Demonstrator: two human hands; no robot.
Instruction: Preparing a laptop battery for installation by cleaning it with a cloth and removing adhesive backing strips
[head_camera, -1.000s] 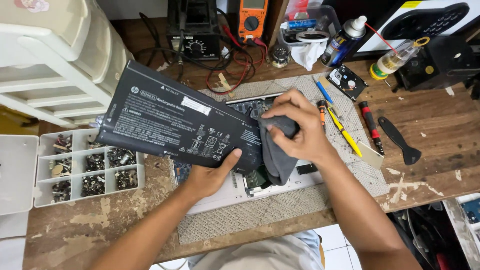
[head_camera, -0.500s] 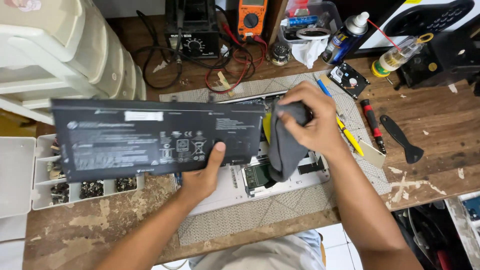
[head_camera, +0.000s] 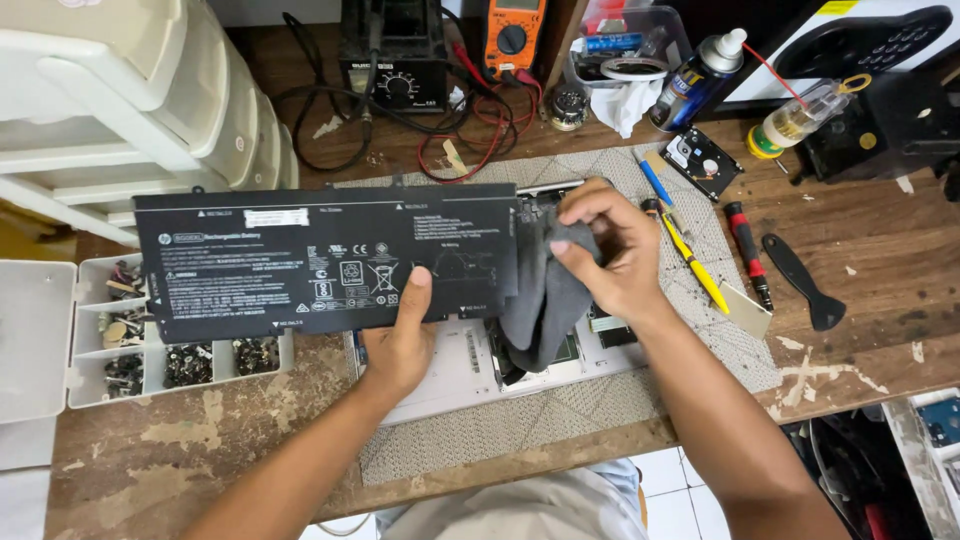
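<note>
A long flat black laptop battery (head_camera: 300, 262) is held level above the bench by my left hand (head_camera: 402, 335), thumb on top near its right end. My right hand (head_camera: 610, 250) pinches a grey cloth (head_camera: 545, 295) against the battery's right edge. Under both lies an opened silver laptop base (head_camera: 455, 370) on a grey mat (head_camera: 560, 420), partly hidden by the battery and cloth.
A white compartment box of screws (head_camera: 130, 350) sits at left, stacked pale plastic drawers (head_camera: 120, 90) behind it. Along the back are a soldering station (head_camera: 395, 50), orange multimeter (head_camera: 512, 35), spray can (head_camera: 700, 80). At right lie a yellow tool (head_camera: 695, 265), red screwdriver (head_camera: 745, 250), black pry tool (head_camera: 805, 280).
The battery has swung from tilted to level and shifted left. My right hand with the cloth rose slightly and now presses the cloth at the battery's right end.
</note>
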